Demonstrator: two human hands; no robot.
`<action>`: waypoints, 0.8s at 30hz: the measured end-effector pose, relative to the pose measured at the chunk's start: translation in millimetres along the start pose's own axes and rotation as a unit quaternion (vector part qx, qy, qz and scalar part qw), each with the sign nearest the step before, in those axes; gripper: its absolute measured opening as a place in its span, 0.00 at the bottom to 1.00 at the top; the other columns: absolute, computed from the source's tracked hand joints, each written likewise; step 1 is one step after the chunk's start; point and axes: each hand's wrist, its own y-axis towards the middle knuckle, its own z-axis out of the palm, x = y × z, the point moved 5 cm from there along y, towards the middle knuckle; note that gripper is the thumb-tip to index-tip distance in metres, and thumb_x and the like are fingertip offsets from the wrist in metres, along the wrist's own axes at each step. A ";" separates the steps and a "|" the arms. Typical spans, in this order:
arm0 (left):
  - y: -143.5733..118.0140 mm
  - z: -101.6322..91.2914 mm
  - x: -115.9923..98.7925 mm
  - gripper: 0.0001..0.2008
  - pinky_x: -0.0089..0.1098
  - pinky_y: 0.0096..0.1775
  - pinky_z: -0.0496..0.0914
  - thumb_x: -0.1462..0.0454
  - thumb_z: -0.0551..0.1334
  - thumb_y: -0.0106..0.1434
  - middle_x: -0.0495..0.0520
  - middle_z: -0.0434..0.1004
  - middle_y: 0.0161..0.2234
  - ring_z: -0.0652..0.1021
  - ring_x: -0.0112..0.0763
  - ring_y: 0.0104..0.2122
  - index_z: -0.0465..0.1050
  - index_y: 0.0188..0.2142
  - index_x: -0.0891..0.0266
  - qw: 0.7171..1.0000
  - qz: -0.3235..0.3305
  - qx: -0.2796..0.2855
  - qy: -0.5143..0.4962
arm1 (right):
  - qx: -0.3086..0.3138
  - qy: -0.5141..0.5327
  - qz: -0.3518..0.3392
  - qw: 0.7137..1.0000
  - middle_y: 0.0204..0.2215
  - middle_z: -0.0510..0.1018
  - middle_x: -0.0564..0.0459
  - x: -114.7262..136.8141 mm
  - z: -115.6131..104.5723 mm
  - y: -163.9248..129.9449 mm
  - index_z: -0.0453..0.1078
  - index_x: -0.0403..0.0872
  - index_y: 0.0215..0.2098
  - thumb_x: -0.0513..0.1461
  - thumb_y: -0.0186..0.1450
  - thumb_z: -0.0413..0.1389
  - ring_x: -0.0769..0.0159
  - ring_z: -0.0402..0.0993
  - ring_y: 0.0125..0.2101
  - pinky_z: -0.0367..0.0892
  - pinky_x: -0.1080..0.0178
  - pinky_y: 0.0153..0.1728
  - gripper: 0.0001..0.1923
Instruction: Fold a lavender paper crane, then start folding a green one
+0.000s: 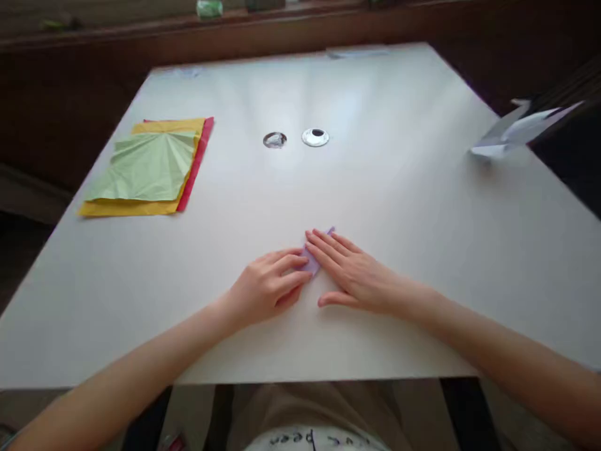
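Note:
A small folded piece of lilac paper (312, 260) lies on the white table (375, 188), near its front edge. My right hand (350, 270) lies flat on top of it, fingers stretched out, so most of the paper is hidden. My left hand (268, 285) rests beside it, its fingertips touching the paper's left edge. Only a sliver of lilac shows between the hands and one corner beyond my right fingertips.
A stack of green, yellow and red paper sheets (148, 168) lies at the table's left. Two round cable grommets (295, 138) sit in the middle. A white folded paper object (519, 130) is at the right edge. A green item (209, 8) stands on the far ledge.

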 end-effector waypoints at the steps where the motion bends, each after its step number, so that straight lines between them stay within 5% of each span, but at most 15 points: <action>1: -0.8 -1.0 -0.3 0.11 0.38 0.48 0.70 0.69 0.57 0.59 0.58 0.73 0.44 0.70 0.37 0.50 0.71 0.42 0.63 1.000 0.000 0.000 0.001 | -0.002 0.001 0.008 1.000 0.63 0.42 0.39 -1.3 0.4 0.7 0.44 0.34 0.62 0.59 0.61 0.38 0.56 0.36 0.62 0.44 0.52 0.60 0.44; 13: -2.3 -0.4 1.3 0.08 0.37 0.49 0.68 0.68 0.56 0.60 0.57 0.72 0.47 0.69 0.36 0.51 0.69 0.39 0.62 1.000 -0.020 0.017 0.009 | -0.073 -0.021 0.101 0.992 0.60 0.51 0.35 -15.6 -3.0 3.1 0.49 0.31 0.60 0.57 0.62 0.41 0.51 0.45 0.61 0.50 0.48 0.58 0.41; 19: -2.7 -5.1 8.6 0.06 0.39 0.49 0.67 0.61 0.58 0.60 0.58 0.69 0.49 0.69 0.39 0.50 0.67 0.29 0.62 0.996 -0.067 -0.015 0.049 | -0.167 -0.014 0.096 0.981 0.53 0.67 0.42 -20.1 -10.8 0.2 0.63 0.39 0.52 0.45 0.65 0.47 0.57 0.59 0.56 0.55 0.52 0.56 0.23; 24: -2.5 -4.8 14.9 0.08 0.37 0.45 0.69 0.60 0.57 0.61 0.59 0.73 0.44 0.72 0.37 0.46 0.66 0.35 0.63 0.992 -0.114 -0.024 0.050 | -0.242 0.017 0.048 0.969 0.44 0.76 0.48 -14.2 -18.1 -2.1 0.70 0.43 0.40 0.42 0.63 0.52 0.60 0.70 0.48 0.61 0.55 0.52 0.12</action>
